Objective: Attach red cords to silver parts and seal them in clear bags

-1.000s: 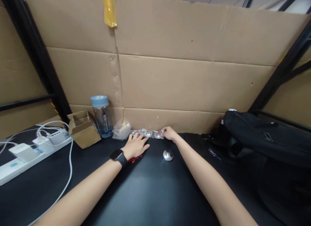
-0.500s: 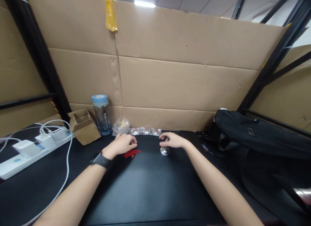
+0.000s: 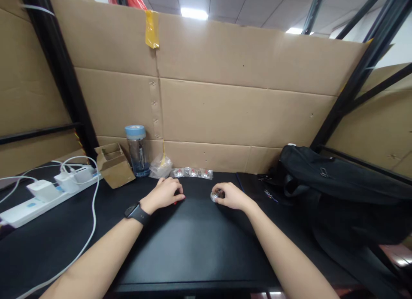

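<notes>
My left hand (image 3: 165, 195), with a black watch (image 3: 137, 212) on its wrist, rests low over the black tabletop. Its fingers are curled down around a red cord (image 3: 175, 203), of which only a small bit shows beside the thumb. On the right, my right hand (image 3: 232, 196) has its thumb and fingers closed around a shiny silver round object (image 3: 213, 197). Part of that object is hidden by the fingers, and its exact kind cannot be told. It seems to sit on the tabletop.
Several clear-wrapped silver pieces (image 3: 192, 173) lie along the cardboard wall (image 3: 206, 123). Left of them are a crumpled plastic bag (image 3: 161, 167), a blue-lidded bottle (image 3: 136, 151), an opened carton (image 3: 116, 168) and a power strip (image 3: 35, 206). A black bag (image 3: 341, 183) lies at right.
My left hand has come down over the red cord, covering most of it. My right hand has lowered and closed its fingers around the silver round object. The head view has tilted slightly.
</notes>
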`<state>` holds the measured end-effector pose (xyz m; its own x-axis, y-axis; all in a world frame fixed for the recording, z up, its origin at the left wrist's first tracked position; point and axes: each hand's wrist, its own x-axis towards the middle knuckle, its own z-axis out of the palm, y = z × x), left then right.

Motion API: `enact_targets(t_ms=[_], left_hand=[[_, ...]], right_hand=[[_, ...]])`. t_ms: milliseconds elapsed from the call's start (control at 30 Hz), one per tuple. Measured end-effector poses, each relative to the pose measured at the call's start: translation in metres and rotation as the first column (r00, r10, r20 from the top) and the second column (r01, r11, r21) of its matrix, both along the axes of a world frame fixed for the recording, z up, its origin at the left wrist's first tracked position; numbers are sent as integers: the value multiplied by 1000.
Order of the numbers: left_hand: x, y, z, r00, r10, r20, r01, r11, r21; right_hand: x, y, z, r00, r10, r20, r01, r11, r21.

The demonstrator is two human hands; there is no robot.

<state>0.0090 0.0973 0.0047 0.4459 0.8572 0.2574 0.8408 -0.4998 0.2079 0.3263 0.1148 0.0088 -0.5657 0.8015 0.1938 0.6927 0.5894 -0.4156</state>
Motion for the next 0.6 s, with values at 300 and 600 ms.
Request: enact_targets(t_ms=[300,600], left_hand=[[19,-2,-11,997,15,71,-20,997,70],[47,-23,15,804,-95,586,95,995,30]], right_hand=[[-8,-9,9,976,-37,-216,67,989,135],[-50,-37,5,800,129,-585,-84,991,103]])
